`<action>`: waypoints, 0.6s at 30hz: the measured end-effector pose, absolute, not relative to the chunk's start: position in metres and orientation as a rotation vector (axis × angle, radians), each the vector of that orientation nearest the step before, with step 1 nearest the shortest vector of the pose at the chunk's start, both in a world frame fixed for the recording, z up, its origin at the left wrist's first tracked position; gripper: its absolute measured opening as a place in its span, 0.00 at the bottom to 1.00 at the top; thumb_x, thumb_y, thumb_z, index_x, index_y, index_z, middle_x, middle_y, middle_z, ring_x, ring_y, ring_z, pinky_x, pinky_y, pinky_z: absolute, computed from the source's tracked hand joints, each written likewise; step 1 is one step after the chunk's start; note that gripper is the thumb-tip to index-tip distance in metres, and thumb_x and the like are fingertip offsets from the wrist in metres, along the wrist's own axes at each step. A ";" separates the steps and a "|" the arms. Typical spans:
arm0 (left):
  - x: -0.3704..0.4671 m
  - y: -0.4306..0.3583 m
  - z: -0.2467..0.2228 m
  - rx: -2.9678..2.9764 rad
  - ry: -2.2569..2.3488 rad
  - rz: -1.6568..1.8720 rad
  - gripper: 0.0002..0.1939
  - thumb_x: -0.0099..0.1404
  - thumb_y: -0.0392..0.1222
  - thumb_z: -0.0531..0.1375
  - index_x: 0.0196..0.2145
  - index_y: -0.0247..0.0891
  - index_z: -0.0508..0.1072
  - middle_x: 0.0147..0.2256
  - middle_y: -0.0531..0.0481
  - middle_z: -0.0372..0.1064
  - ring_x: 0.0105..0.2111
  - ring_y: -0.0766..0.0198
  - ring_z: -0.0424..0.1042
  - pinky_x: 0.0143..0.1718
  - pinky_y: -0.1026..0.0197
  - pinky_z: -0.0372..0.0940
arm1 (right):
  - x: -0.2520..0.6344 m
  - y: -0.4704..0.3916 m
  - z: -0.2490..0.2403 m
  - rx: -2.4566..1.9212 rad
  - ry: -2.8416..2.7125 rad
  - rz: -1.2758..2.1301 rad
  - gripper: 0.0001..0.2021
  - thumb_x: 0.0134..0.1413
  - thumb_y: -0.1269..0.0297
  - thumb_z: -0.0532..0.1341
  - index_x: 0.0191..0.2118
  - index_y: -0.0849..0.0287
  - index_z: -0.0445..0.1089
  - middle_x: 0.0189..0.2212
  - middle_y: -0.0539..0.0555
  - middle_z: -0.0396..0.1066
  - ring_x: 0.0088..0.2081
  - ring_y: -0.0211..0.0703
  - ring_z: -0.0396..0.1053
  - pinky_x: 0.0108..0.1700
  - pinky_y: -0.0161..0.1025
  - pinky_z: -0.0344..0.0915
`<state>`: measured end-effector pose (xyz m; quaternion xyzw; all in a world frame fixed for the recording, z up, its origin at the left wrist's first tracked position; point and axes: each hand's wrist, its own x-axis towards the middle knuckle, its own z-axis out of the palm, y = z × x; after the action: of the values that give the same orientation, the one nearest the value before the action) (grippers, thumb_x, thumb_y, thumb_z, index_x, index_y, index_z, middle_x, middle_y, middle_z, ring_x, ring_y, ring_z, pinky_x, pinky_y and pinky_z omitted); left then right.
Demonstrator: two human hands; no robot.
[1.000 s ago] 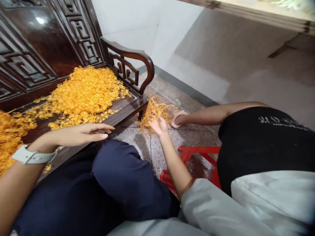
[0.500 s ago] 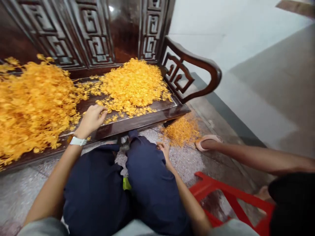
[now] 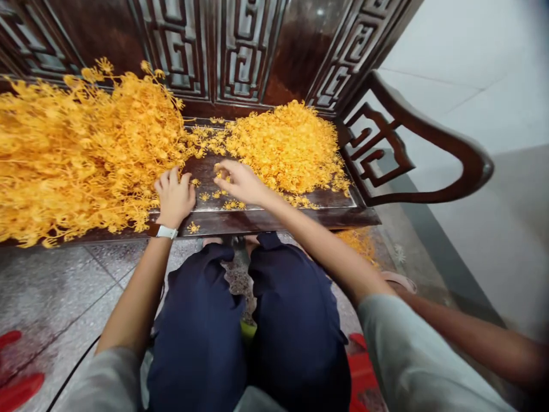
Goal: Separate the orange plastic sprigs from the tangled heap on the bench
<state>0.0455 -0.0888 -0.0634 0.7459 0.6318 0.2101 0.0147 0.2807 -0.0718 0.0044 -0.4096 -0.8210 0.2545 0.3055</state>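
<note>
Bench (image 3: 231, 220) heaped with yellow!
Saw the bigger flower pile (image 3: 94, 149) sprawled leftmost, then the left hand (image 3: 175, 197) at its right edge, fingers slightly spread; couldn't tell if gripping. Next caught the right hand (image 3: 241, 182) over the bench, thumb and fingers narrowly parted at a yellow bit (image 3: 221, 173); couldn't tell if held. Finished on the smaller flower pile (image 3: 285, 146), beside the armrest (image 3: 467, 154).

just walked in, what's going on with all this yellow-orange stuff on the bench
A person sits at a carved dark wooden bench bearing two heaps of yellow-orange flower-like pieces. Their left hand is at the edge of the larger heap. Their right hand is between it and the smaller heap, near a few loose pieces. Whether either hand grips anything is unclear.
</note>
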 end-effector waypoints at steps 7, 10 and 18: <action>0.040 -0.089 -0.065 2.310 1.976 0.725 0.19 0.75 0.40 0.53 0.55 0.36 0.79 0.68 0.31 0.64 0.68 0.31 0.57 0.64 0.31 0.53 | 0.176 0.030 -0.001 -1.256 -2.572 0.380 0.26 0.68 0.69 0.60 0.70 0.58 0.63 0.54 0.62 0.76 0.48 0.52 0.73 0.48 0.45 0.64; 0.038 -0.092 -0.063 2.296 1.991 0.817 0.18 0.75 0.40 0.53 0.53 0.35 0.79 0.66 0.29 0.64 0.67 0.31 0.60 0.64 0.33 0.55 | 0.160 0.040 0.002 -1.289 -2.645 0.384 0.20 0.67 0.71 0.58 0.62 0.57 0.69 0.50 0.59 0.78 0.47 0.51 0.74 0.46 0.43 0.64; 0.037 -0.069 -0.036 2.147 2.084 1.239 0.40 0.74 0.49 0.60 0.74 0.22 0.54 0.76 0.23 0.44 0.75 0.32 0.48 0.71 0.30 0.48 | 0.173 0.050 0.008 -0.999 -2.385 0.570 0.06 0.62 0.68 0.64 0.39 0.59 0.64 0.43 0.50 0.74 0.48 0.41 0.67 0.53 0.40 0.61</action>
<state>0.0371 -0.0688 -0.0363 0.6621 0.6429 0.3821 -0.0485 0.1727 0.0497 0.0085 -0.3658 -0.8735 0.2086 0.2444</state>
